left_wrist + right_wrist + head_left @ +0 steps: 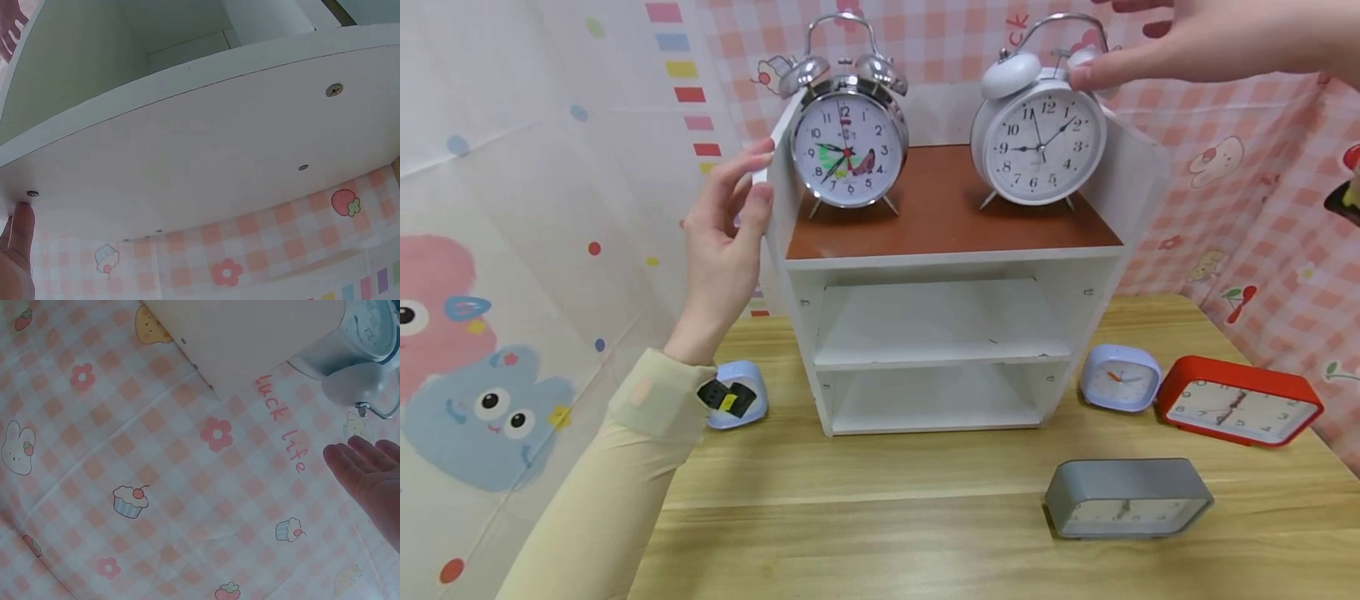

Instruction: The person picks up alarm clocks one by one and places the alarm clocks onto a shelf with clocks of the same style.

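L hand [722,242] grips white shelf unit [940,321] by L side; R hand [1232,43], fingers extended, thumb by white twin-bell alarm clock [1037,154] on top tier, contact unclear. Thumb bump could prob. tip clock bkwd.

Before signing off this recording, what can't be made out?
Left blue clock, head view: dial mostly hidden by the black wrist item.
Right grip, head view: upper fingers cut off by the top edge.
White alarm clock, head view: right thumb overlaps its bell; contact unclear.
Left grip, left wrist view: mostly cut off by the left edge.
Grey clock, head view: time too blurred to read.
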`<state>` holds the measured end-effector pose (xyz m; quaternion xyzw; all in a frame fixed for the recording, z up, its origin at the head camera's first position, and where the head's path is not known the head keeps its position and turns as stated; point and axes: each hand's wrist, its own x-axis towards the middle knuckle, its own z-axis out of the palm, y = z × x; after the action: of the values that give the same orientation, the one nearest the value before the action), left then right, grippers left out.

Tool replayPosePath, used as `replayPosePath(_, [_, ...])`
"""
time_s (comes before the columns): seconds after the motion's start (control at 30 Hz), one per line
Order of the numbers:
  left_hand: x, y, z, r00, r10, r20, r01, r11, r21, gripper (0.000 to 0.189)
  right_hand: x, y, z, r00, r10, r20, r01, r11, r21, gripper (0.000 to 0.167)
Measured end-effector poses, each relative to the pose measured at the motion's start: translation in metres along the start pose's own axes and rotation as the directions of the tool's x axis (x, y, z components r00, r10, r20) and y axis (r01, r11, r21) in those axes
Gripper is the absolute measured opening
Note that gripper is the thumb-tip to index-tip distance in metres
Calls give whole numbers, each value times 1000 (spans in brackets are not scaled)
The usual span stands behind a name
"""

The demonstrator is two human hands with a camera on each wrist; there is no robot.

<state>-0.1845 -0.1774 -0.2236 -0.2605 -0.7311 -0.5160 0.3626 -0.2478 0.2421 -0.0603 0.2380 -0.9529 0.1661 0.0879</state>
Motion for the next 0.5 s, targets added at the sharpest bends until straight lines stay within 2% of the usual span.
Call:
replayPosePath(0.13, [0,-1,0,1000,4,1,-4,1000,0,36,-10,1,2,998,-46,-51,48,998,34,88])
replayPosePath(0.33, [1,-2,-2,1000,14,-8,-14,1000,-12,35,-33,-2,5,997,-71,-41,71,997,-19,97])
replayPosePath(0.5, [0,-2,-2,1000,13,-7,-13,1000,-11,35,-54,-7,14,987,-132,-92,125,989,-77,100])
